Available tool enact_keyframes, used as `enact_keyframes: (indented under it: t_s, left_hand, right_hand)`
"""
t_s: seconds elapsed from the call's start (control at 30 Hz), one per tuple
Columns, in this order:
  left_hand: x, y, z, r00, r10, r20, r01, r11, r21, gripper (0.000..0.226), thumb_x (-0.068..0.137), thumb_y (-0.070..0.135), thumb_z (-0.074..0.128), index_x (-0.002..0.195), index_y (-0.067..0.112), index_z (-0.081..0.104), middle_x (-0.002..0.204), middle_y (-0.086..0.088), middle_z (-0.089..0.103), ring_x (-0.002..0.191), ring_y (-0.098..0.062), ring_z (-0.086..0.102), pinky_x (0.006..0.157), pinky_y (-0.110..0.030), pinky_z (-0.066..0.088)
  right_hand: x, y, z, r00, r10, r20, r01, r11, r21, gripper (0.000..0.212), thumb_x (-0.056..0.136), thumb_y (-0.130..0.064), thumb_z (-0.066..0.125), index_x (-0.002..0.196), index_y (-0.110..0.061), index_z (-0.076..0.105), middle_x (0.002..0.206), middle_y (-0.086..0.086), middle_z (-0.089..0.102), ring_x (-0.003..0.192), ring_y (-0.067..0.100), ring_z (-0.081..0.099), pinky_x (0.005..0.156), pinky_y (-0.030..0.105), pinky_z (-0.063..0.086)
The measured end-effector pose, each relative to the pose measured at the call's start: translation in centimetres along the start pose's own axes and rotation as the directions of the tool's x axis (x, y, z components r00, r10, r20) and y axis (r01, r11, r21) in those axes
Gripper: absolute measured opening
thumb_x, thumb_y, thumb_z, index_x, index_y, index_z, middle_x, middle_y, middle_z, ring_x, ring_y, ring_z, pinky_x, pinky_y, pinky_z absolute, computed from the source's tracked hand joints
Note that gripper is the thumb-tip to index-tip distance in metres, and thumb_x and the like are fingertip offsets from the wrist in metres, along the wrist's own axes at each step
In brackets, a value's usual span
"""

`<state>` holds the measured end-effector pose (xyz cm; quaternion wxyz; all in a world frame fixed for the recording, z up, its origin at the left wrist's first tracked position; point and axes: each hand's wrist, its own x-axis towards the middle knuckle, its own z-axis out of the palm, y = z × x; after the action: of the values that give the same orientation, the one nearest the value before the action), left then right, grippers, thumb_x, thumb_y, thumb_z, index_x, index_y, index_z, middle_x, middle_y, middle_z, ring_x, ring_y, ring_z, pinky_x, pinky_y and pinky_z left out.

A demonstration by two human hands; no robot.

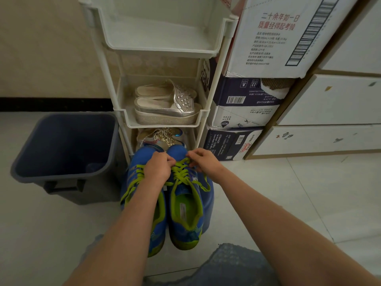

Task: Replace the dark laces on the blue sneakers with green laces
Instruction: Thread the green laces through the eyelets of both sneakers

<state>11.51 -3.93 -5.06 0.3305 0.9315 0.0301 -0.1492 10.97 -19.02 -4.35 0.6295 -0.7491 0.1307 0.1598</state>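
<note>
Floor point(278, 199) by shoe rack point(208, 108): left hand point(157, 168), right hand point(203, 159) pinch green lace point(181, 172), fingers point(172, 160) curled; forearm point(142, 207) hides left sneaker point(132, 178) lacing.

Grey bin point(61, 149) beside white rack point(165, 52) of shoes, perhaps sandals point(165, 108).

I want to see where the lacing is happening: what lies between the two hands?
Head view: the green lace, criss-crossed on a blue sneaker, lies between the left hand and right hand; both pinch it.

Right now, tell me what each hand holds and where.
Both the left hand and right hand pinch the green lace at its toe-end crossings.
</note>
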Motion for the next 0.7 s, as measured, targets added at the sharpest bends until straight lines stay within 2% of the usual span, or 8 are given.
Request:
enact_keyframes:
  t_s: [0.1, 0.23, 0.33, 0.4, 0.47, 0.5, 0.6, 0.7]
  left_hand:
    - [0.5, -0.1, 0.1, 0.998, -0.054, 0.012, 0.054, 0.998, 0.033, 0.018, 0.088, 0.010, 0.055, 0.071, 0.014, 0.060, 0.095, -0.018, 0.065, 0.079, -0.030, 0.066, 0.067, -0.035, 0.046]
    - [0.0, 0.4, -0.5, 0.998, 0.005, 0.058, -0.012, 0.992, 0.129, 0.019, 0.091, 0.007, 0.055, 0.074, 0.000, 0.058, 0.093, -0.019, 0.064, 0.089, -0.032, 0.064, 0.078, -0.042, 0.050]
    - [-0.2, 0.7, -0.9, 0.995, -0.009, 0.099, -0.005, 0.990, 0.141, 0.019, 0.091, 0.005, 0.054, 0.072, 0.005, 0.056, 0.094, -0.015, 0.066, 0.093, -0.030, 0.065, 0.082, -0.040, 0.053]
    - [0.0, 0.9, -1.0, 0.994, -0.061, 0.092, 0.060, 0.998, 0.009, 0.015, 0.094, 0.007, 0.051, 0.081, 0.005, 0.059, 0.085, -0.016, 0.069, 0.082, -0.028, 0.066, 0.077, -0.039, 0.055]
    - [-0.1, 1.0, -1.1, 0.995, -0.084, 0.044, 0.090, 0.986, -0.137, 0.017, 0.098, 0.011, 0.045, 0.098, 0.005, 0.062, 0.071, -0.010, 0.067, 0.066, -0.023, 0.066, 0.064, -0.033, 0.054]
    - [-0.2, 0.9, -1.2, 0.997, -0.081, 0.013, 0.082, 0.981, -0.174, 0.019, 0.098, 0.012, 0.044, 0.102, 0.006, 0.062, 0.069, -0.008, 0.067, 0.063, -0.020, 0.066, 0.061, -0.032, 0.053]
    - [-0.6, 0.7, -1.1, 0.996, -0.069, -0.052, 0.062, 0.990, -0.124, 0.021, 0.097, 0.009, 0.045, 0.110, 0.011, 0.061, 0.067, -0.002, 0.067, 0.070, -0.019, 0.067, 0.072, -0.033, 0.052]
    - [-0.5, 0.6, -1.0, 0.995, -0.080, -0.052, 0.072, 0.988, -0.137, 0.025, 0.094, 0.005, 0.050, 0.115, 0.008, 0.062, 0.083, -0.004, 0.072, 0.074, -0.020, 0.068, 0.082, -0.037, 0.053]
  right_hand:
    - [-0.2, -0.1, -0.1, 0.999, -0.022, 0.040, 0.024, 0.999, -0.041, 0.016, 0.098, -0.010, 0.049, 0.107, -0.001, 0.060, 0.078, 0.003, 0.055, 0.064, 0.011, 0.050, 0.042, 0.007, 0.038]
    - [-0.2, -0.2, 0.2, 0.999, -0.026, 0.021, 0.028, 0.996, -0.088, 0.011, 0.098, -0.009, 0.048, 0.101, -0.005, 0.058, 0.078, 0.001, 0.054, 0.063, 0.010, 0.049, 0.041, 0.006, 0.036]
    - [-0.2, -0.2, 0.5, 1.000, -0.017, -0.007, 0.016, 0.994, -0.112, 0.016, 0.098, -0.010, 0.048, 0.103, 0.000, 0.060, 0.079, 0.003, 0.055, 0.062, 0.009, 0.049, 0.042, 0.006, 0.037]
    - [0.2, -0.1, 0.7, 0.994, -0.097, -0.045, 0.086, 0.974, -0.209, 0.021, 0.096, -0.014, 0.053, 0.104, 0.002, 0.065, 0.094, 0.011, 0.058, 0.070, 0.009, 0.052, 0.056, 0.008, 0.044]
    - [0.5, -0.3, 1.2, 0.977, -0.205, -0.056, 0.163, 0.894, -0.418, 0.018, 0.091, -0.024, 0.062, 0.099, -0.010, 0.070, 0.112, 0.010, 0.049, 0.095, 0.014, 0.054, 0.085, 0.023, 0.048]
    - [0.4, -0.5, 1.6, 0.973, -0.226, -0.041, 0.173, 0.839, -0.516, 0.018, 0.088, -0.030, 0.065, 0.097, -0.015, 0.071, 0.114, 0.006, 0.043, 0.106, 0.016, 0.048, 0.092, 0.031, 0.045]
    - [0.0, -1.3, 2.7, 0.975, -0.223, 0.018, 0.174, 0.703, -0.689, 0.028, 0.084, -0.039, 0.069, 0.099, -0.015, 0.070, 0.120, 0.006, 0.036, 0.119, 0.021, 0.033, 0.096, 0.038, 0.040]
    - [0.3, -1.6, 3.3, 0.973, -0.233, -0.006, 0.153, 0.657, -0.738, 0.026, 0.085, -0.030, 0.069, 0.100, -0.010, 0.070, 0.126, 0.011, 0.035, 0.123, 0.028, 0.032, 0.100, 0.038, 0.040]
